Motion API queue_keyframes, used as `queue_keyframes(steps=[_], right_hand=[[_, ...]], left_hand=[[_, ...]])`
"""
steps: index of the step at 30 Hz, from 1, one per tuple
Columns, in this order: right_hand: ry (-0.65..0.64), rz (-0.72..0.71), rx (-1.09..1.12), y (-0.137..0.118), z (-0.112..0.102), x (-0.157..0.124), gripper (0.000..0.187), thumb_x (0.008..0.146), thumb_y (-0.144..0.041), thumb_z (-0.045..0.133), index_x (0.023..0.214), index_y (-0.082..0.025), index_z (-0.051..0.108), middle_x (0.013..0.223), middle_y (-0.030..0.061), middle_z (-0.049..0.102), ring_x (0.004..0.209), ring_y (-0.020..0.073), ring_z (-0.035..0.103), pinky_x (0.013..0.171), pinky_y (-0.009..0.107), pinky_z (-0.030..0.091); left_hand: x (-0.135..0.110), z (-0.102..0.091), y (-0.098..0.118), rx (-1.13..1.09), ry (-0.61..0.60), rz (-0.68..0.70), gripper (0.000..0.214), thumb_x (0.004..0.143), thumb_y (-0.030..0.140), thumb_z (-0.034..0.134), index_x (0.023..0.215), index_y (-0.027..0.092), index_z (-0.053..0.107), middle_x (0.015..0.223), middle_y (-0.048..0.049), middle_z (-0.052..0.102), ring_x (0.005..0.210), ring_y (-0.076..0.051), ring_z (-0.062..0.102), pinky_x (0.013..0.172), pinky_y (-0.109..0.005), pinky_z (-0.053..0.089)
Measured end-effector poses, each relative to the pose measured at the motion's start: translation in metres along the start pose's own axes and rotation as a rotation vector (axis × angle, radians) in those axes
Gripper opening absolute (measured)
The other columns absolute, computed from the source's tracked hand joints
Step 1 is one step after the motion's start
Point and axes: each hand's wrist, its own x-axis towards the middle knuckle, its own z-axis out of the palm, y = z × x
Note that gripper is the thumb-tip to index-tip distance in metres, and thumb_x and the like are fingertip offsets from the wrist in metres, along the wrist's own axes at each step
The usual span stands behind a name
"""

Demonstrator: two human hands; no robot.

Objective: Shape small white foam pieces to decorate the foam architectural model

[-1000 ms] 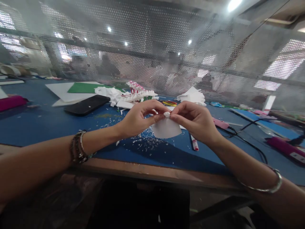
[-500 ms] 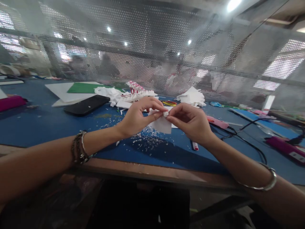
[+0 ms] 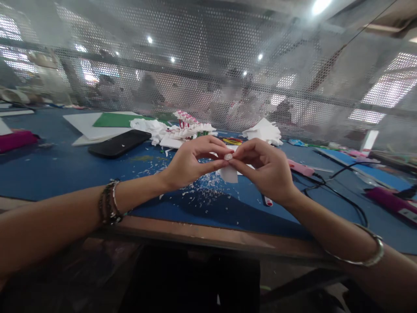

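Between my two hands, over the blue table [image 3: 156,208], is a strip of white paper [image 3: 229,174] with a small rolled end [image 3: 228,156]. My left hand [image 3: 195,161] pinches the roll from the left with thumb and fingertips. From the right, my right hand [image 3: 269,167] pinches the same roll, and the fingertips of both hands nearly meet. The loose part of the paper hangs below the fingers. White paper shreds [image 3: 208,187] lie scattered on the table beneath. A white-and-red marker-like stick [image 3: 268,201] lies under my right hand.
At the left lie a black phone [image 3: 120,144] and a green sheet [image 3: 120,120]. White paper pieces [image 3: 263,131] are heaped farther back. On the right are a pink glue gun [image 3: 301,168], black cables [image 3: 347,200] and a purple power strip [image 3: 391,204].
The paper has been rolled further, and its hanging part is narrower and shorter. Both hands stay in nearly the same place, pinching the roll.
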Motion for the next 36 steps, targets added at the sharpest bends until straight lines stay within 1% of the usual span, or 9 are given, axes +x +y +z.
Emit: queue_keyframes(steps=[8, 19, 25, 29, 32, 33, 34, 35, 36], right_hand=[[0.022, -0.001, -0.035, -0.003, 0.001, 0.0, 0.007, 0.07, -0.016, 0.059, 0.07, -0.018, 0.052, 0.064, -0.0028, 0.06, 0.058, 0.0074, 0.058, 0.051, 0.018, 0.048], [-0.066, -0.077, -0.004, -0.001, -0.003, 0.001, 0.004, 0.075, -0.015, 0.053, 0.072, -0.018, 0.053, 0.067, -0.0031, 0.054, 0.063, 0.0068, 0.052, 0.058, 0.02, 0.045], [-0.027, -0.336, -0.296, -0.006, -0.006, 0.002, 0.006, 0.074, -0.013, 0.054, 0.073, -0.02, 0.055, 0.078, 0.001, 0.051, 0.074, 0.0114, 0.05, 0.067, 0.027, 0.044], [-0.039, -0.404, -0.378, -0.01, -0.01, 0.006, 0.005, 0.072, -0.014, 0.056, 0.071, -0.019, 0.056, 0.078, 0.0026, 0.05, 0.075, 0.0123, 0.05, 0.069, 0.029, 0.044], [-0.027, -0.346, -0.272, -0.006, -0.03, 0.016, 0.003, 0.072, -0.016, 0.057, 0.069, -0.018, 0.056, 0.077, 0.0023, 0.053, 0.073, 0.0111, 0.052, 0.066, 0.026, 0.044], [0.037, -0.249, -0.236, -0.002, -0.042, 0.02, 0.005, 0.072, -0.016, 0.055, 0.068, -0.018, 0.054, 0.073, 0.0011, 0.053, 0.068, 0.0099, 0.052, 0.062, 0.025, 0.044], [0.079, -0.137, -0.277, 0.003, -0.055, 0.024, 0.005, 0.072, -0.018, 0.055, 0.068, -0.019, 0.053, 0.066, -0.0002, 0.053, 0.063, 0.0091, 0.051, 0.059, 0.024, 0.043], [0.096, -0.019, -0.353, 0.01, -0.07, 0.027, 0.005, 0.072, -0.021, 0.054, 0.067, -0.018, 0.054, 0.062, -0.0004, 0.053, 0.059, 0.009, 0.05, 0.057, 0.024, 0.043], [0.059, 0.089, -0.469, 0.019, -0.085, 0.029, 0.008, 0.071, -0.024, 0.054, 0.066, -0.018, 0.055, 0.061, 0.0005, 0.055, 0.057, 0.0094, 0.05, 0.056, 0.025, 0.043]], left_hand=[[0.003, -0.004, 0.007, 0.127, -0.011, 0.025, 0.011, 0.073, 0.021, 0.059, 0.082, 0.018, 0.064, 0.086, -0.0042, 0.063, 0.079, -0.012, 0.057, 0.069, -0.022, 0.049], [0.007, -0.005, 0.007, -0.043, -0.004, -0.039, 0.01, 0.069, 0.023, 0.063, 0.075, 0.015, 0.06, 0.075, -0.0021, 0.059, 0.07, -0.01, 0.056, 0.063, -0.022, 0.049], [0.008, -0.007, 0.011, 0.116, -0.024, 0.052, 0.006, 0.072, 0.021, 0.061, 0.075, 0.016, 0.059, 0.077, -0.0029, 0.059, 0.069, -0.01, 0.056, 0.062, -0.021, 0.049], [0.009, -0.009, 0.01, 0.224, -0.023, 0.14, 0.005, 0.072, 0.019, 0.061, 0.075, 0.015, 0.059, 0.077, -0.0029, 0.06, 0.066, -0.009, 0.056, 0.058, -0.02, 0.048], [0.01, -0.012, 0.007, 0.307, -0.003, 0.268, 0.004, 0.071, 0.016, 0.061, 0.072, 0.014, 0.058, 0.073, -0.003, 0.061, 0.069, -0.01, 0.056, 0.06, -0.022, 0.048], [0.011, -0.014, 0.007, 0.334, 0.002, 0.309, 0.003, 0.071, 0.015, 0.061, 0.072, 0.014, 0.058, 0.072, -0.003, 0.061, 0.069, -0.01, 0.056, 0.061, -0.022, 0.048], [0.011, -0.015, 0.006, 0.359, 0.001, 0.345, 0.003, 0.071, 0.014, 0.061, 0.073, 0.014, 0.058, 0.072, -0.0031, 0.061, 0.07, -0.01, 0.057, 0.062, -0.023, 0.048], [0.012, -0.017, 0.006, 0.382, -0.007, 0.379, 0.003, 0.072, 0.013, 0.06, 0.073, 0.014, 0.058, 0.073, -0.0031, 0.061, 0.071, -0.01, 0.057, 0.063, -0.023, 0.048], [0.012, -0.019, 0.005, 0.404, -0.022, 0.41, 0.003, 0.072, 0.013, 0.06, 0.074, 0.014, 0.058, 0.074, -0.0032, 0.061, 0.072, -0.01, 0.057, 0.065, -0.023, 0.048]])
